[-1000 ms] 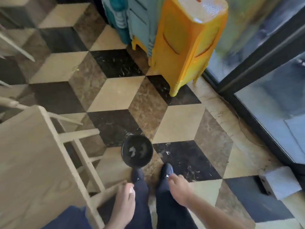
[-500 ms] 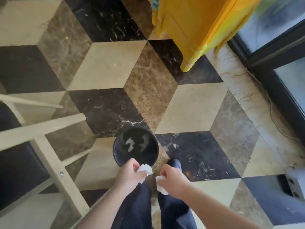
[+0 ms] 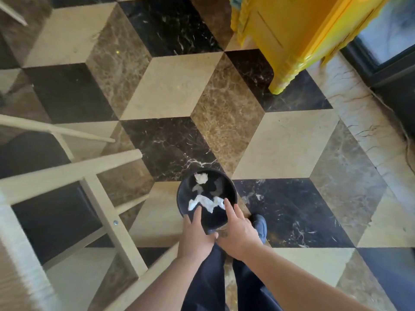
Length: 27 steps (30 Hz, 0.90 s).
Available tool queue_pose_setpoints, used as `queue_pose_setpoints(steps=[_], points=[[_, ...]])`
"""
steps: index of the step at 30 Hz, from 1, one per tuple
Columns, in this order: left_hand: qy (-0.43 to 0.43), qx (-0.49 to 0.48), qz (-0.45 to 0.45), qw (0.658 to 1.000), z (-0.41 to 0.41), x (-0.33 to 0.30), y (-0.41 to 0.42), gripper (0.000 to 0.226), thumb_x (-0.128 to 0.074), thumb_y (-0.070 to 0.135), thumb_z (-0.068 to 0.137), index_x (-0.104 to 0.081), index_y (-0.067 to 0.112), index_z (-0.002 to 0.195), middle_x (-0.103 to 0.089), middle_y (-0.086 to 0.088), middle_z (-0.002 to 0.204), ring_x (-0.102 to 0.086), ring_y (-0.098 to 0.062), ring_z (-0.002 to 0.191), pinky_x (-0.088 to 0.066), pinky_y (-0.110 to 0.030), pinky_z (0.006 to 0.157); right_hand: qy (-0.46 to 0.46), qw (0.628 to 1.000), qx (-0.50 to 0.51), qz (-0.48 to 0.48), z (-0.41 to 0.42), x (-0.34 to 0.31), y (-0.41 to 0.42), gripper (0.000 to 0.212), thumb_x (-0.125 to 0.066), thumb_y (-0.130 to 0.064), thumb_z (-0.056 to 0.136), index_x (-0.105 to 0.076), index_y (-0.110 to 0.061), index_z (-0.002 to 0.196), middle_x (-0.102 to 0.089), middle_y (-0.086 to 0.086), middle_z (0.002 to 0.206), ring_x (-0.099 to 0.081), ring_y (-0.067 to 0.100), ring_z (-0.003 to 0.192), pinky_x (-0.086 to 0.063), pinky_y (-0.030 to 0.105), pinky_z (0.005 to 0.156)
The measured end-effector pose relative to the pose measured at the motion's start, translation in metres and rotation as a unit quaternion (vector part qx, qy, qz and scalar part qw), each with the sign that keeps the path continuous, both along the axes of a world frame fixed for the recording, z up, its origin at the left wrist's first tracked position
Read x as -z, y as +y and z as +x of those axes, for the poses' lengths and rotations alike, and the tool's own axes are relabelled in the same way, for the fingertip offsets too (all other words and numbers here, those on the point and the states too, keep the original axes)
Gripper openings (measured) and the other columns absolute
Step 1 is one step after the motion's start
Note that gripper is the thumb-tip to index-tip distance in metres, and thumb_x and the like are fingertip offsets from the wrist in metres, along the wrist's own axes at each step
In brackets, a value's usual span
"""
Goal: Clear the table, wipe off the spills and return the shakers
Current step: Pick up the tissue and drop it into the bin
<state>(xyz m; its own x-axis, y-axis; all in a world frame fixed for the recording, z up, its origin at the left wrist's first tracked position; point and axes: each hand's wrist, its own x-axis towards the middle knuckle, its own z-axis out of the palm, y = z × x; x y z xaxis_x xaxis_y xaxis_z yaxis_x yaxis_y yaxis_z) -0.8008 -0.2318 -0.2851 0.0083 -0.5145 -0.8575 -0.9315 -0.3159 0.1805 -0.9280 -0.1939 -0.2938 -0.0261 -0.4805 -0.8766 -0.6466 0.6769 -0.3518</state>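
Both hands have let go of the white crumpled tissues they were pinching half a second ago, and those tissues now lie inside the bin. Nearest the camera, two bare forearms reach forward and down over dark trousers. The left hand and the right hand hover side by side above the near rim of a small round black wastebasket that stands on the floor just ahead of a dark shoe. Both hands are empty, fingers loosely spread and pointing into the bin.

Inside the wastebasket, a long piece of crumpled tissue lies near the fingertips, with a smaller wad toward the far side.

To the left, a pale wooden chair frame stands close by. A blurred strip of light wood at the lower left edge may be the table, but its top is out of sight. Farther off, the floor is patterned in cream, brown and black marble diamonds, and a stack of yellow plastic stools sits at the top right beside a dark door frame.

Judging progress: throwing away the used tissues looks finished. Whether the spills are fully wiped cannot be told, and no shakers are visible, so returning them probably remains.
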Motion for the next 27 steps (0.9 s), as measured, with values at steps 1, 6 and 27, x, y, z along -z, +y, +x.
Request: queue_pose_setpoints(steps=[1, 6, 27], points=[[-0.005, -0.004, 0.008, 1.000, 0.001, -0.005, 0.004, 0.082, -0.067, 0.033, 0.088, -0.021, 0.029, 0.156, -0.032, -0.007, 0.155, -0.046, -0.025, 0.137, -0.046, -0.032, 0.101, 0.005, 1.000, -0.002, 0.007, -0.002, -0.003, 0.003, 0.099, -0.064, -0.031, 0.087, 0.006, -0.037, 0.157, -0.014, 0.001, 0.165, -0.035, 0.031, 0.143, -0.045, 0.046, 0.108], [0.003, 0.013, 0.080, 0.997, 0.011, -0.033, 0.021, 0.026, -0.053, 0.026, 0.092, -0.058, 0.017, 0.116, -0.066, -0.004, 0.110, -0.063, -0.025, 0.107, -0.045, -0.029, 0.078, 0.012, 0.997, -0.040, 0.058, -0.018, -0.036, 0.023, 0.037, -0.053, -0.029, 0.091, -0.047, -0.020, 0.126, -0.052, 0.002, 0.115, -0.058, 0.026, 0.110, -0.052, 0.034, 0.081], [0.025, -0.244, -0.013, 0.969, 0.020, -0.257, 0.219, 0.015, -0.056, 0.020, 0.092, -0.067, 0.016, 0.084, -0.071, -0.004, 0.078, -0.065, -0.020, 0.074, -0.047, -0.032, 0.067, 0.049, 0.987, -0.149, 0.042, -0.141, -0.256, 0.174, 0.032, -0.048, -0.028, 0.095, -0.064, -0.007, 0.113, -0.068, 0.012, 0.115, -0.062, 0.031, 0.099, -0.043, 0.031, 0.076]])
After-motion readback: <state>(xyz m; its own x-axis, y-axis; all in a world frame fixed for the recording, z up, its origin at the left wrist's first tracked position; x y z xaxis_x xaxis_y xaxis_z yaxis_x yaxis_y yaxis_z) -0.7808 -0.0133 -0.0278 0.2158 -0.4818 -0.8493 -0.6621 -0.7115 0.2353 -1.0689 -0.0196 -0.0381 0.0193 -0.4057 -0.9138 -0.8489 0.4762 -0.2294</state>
